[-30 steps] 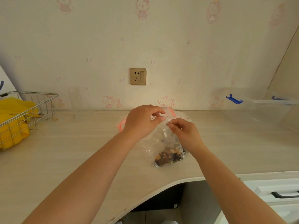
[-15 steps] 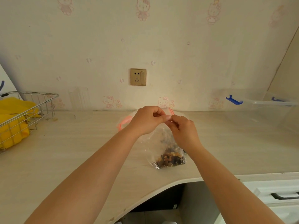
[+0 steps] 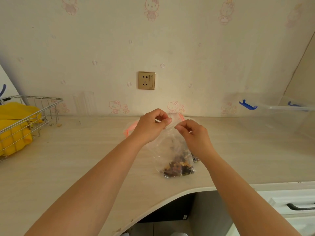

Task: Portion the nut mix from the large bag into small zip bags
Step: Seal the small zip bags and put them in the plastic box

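A clear zip bag (image 3: 167,150) with a red zip strip stands on the pale counter (image 3: 76,159), nut mix (image 3: 179,168) heaped in its bottom. My left hand (image 3: 150,127) pinches the bag's top edge between thumb and forefinger. My right hand (image 3: 194,136) pinches the same top edge just to the right of it. More clear zip bags with red strips (image 3: 130,128) lie flat behind my left hand, partly hidden by it.
A wire basket (image 3: 25,120) holding yellow cloth sits at the left. A clear glass (image 3: 83,103) stands by the wall. At the right stands a clear plastic box (image 3: 279,113) with blue clips. The counter's front edge curves inward below the bag; white drawers (image 3: 296,203) at lower right.
My hands drew together at the bag's top half a second ago and have now parted slightly along its zip edge. The bag stays upright in the same spot.
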